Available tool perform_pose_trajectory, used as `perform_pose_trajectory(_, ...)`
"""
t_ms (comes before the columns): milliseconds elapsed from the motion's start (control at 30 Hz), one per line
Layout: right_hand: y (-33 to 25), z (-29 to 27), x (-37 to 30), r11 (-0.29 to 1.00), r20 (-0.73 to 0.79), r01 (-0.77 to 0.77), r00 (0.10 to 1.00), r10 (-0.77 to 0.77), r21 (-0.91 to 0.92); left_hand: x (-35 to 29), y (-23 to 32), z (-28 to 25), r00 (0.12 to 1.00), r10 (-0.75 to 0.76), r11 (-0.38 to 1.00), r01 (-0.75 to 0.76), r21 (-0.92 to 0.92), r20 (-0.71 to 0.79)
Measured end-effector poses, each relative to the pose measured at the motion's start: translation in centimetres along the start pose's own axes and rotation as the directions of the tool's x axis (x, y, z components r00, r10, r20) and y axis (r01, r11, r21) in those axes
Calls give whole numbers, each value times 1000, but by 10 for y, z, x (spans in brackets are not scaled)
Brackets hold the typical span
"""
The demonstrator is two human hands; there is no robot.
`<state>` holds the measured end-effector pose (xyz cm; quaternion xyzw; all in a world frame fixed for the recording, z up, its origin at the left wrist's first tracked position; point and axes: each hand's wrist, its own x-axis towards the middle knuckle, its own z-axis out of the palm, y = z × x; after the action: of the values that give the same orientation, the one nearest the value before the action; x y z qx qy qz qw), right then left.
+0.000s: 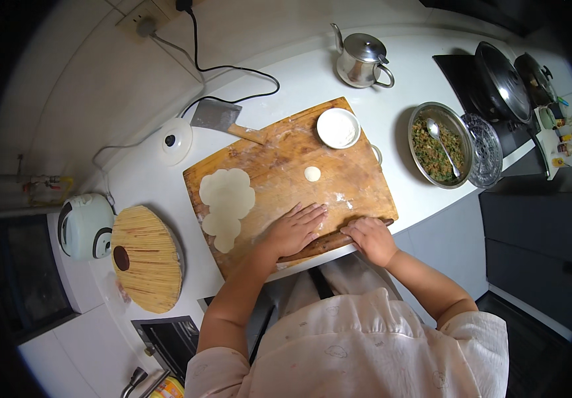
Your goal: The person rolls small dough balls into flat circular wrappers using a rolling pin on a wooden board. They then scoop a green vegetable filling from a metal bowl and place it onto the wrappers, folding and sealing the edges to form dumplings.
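Note:
A dark wooden rolling pin [329, 244] lies slantwise along the near edge of the floured wooden board [279, 169]. My right hand [371, 237] is closed over its right end. Spread flat on the board, my left hand [299, 227] has its fingers stretched out, its heel beside the pin's left part. Whether its palm touches the pin or anything lies under it is hidden. Thin round dough wrappers [226, 202] overlap on the board's left side. One small flattened dough piece [312, 174] sits beyond my hands, below a white bowl of flour [338, 129].
A cleaver [216, 115] rests its handle on the board's far left corner. To the right stands a metal bowl of chopped filling [440, 149] with a spoon. A steel kettle [362, 61] is at the back. On the left are a straw lid [150, 259] and a rice cooker [87, 227].

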<state>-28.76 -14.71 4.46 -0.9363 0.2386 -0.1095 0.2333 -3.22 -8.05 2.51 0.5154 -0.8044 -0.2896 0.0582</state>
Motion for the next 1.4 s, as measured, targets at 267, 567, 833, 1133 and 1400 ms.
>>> perform_pose_trajectory(267, 14, 1, 19, 997, -19, -83, 996, 83, -9, -33, 20, 6, 891, -357, 926, 377, 20, -280)
perform_pose_trajectory(567, 26, 6, 96, 963, -80, -150, 988, 135, -223, 6, -9, 0, 761, -471, 831, 553, 66, -447)
perform_pose_trajectory(833, 4, 5, 39, 983, 161, -112, 978, 135, -144, -32, 29, 25, 857, -417, 891, 451, 47, -304)
perform_pose_trajectory(1133, 21, 8, 80, 973, -49, -134, 991, 127, -188, -2, -1, 1, 770, -530, 828, 561, -18, -354)
perform_pose_trajectory(1400, 5, 29, 24, 992, -95, -118, 989, 114, -38, 11, -1, 1, 761, -601, 755, 439, -487, -245)
